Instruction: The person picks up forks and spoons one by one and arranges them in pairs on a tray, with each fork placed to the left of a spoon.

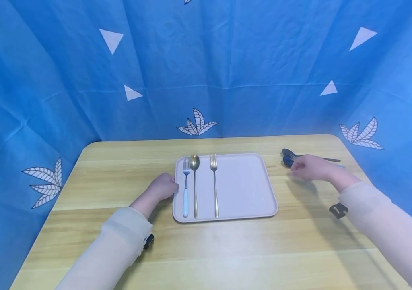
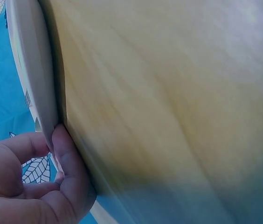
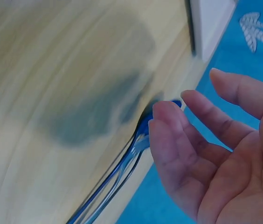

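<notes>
My left hand (image 1: 163,186) pinches the left edge of a pale rectangular tray (image 1: 244,187), thumb and fingers on either side of its rim (image 2: 40,70) in the left wrist view. On the tray's left part lie a fork with a light blue handle (image 1: 186,199), a gold spoon (image 1: 194,163) and a gold fork (image 1: 215,189), side by side with their heads pointing away from me. To the right of the tray, my right hand (image 1: 312,168) hovers over a small pile of cutlery (image 1: 287,154). Its fingers are loosely bent with nothing between them, and it partly hides the pile.
Dark spoon heads and thin handles (image 3: 122,170) lie bunched together in the pile, near the right side of the wooden table (image 1: 227,249). Blue patterned cloth (image 1: 227,72) hangs behind the table and along both sides.
</notes>
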Action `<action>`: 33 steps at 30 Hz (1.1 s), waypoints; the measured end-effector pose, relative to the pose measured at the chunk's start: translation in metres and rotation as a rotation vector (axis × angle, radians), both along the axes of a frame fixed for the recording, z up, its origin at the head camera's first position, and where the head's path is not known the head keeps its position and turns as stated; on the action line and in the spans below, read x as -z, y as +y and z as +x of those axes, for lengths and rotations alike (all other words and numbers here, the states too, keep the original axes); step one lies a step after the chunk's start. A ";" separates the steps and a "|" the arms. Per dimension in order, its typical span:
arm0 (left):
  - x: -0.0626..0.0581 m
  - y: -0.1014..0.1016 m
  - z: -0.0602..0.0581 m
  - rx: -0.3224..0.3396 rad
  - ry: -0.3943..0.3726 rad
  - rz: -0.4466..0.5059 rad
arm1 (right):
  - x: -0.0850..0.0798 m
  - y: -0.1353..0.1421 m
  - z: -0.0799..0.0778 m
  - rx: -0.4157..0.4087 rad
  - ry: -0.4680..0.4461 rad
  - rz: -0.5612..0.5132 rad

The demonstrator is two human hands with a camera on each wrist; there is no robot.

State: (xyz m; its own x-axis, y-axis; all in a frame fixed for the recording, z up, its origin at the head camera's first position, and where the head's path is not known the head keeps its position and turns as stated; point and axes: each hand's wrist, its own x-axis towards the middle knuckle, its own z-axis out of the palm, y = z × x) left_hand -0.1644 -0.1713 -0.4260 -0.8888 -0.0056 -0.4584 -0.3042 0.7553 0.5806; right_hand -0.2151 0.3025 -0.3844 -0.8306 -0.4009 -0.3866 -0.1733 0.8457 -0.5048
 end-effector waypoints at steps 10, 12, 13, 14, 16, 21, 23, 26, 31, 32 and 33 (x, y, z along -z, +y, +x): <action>-0.001 -0.002 -0.001 0.015 0.014 0.015 | -0.001 0.031 -0.013 0.017 0.119 0.054; -0.001 -0.002 -0.001 0.015 0.016 0.019 | -0.001 0.034 -0.014 0.031 0.118 0.052; -0.001 -0.002 -0.001 0.012 0.012 0.023 | -0.001 0.035 -0.015 0.038 0.116 0.055; 0.000 -0.002 -0.001 0.009 0.009 0.025 | -0.001 0.036 -0.016 0.044 0.117 0.059; 0.000 -0.002 -0.001 0.002 0.000 0.028 | -0.002 0.038 -0.017 0.051 0.122 0.070; 0.002 -0.002 -0.001 -0.015 -0.010 0.038 | -0.002 0.041 -0.019 0.065 0.135 0.092; 0.001 -0.002 -0.001 -0.014 -0.007 0.039 | -0.001 0.043 -0.020 0.070 0.142 0.099; 0.001 -0.002 -0.001 -0.017 -0.008 0.042 | 0.002 0.046 -0.021 0.075 0.151 0.106; 0.000 -0.003 -0.001 -0.009 0.002 0.050 | 0.007 0.049 -0.022 0.092 0.129 0.106; 0.000 -0.003 -0.001 -0.010 0.003 0.051 | 0.008 0.049 -0.023 0.095 0.125 0.106; 0.000 -0.003 -0.001 -0.009 0.005 0.052 | 0.009 0.048 -0.023 0.095 0.121 0.105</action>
State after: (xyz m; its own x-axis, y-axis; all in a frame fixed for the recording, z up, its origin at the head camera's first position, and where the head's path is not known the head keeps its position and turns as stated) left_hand -0.1654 -0.1744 -0.4261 -0.8909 0.0103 -0.4541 -0.3080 0.7213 0.6205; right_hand -0.2382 0.3509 -0.3935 -0.9058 -0.2812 -0.3170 -0.1443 0.9081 -0.3932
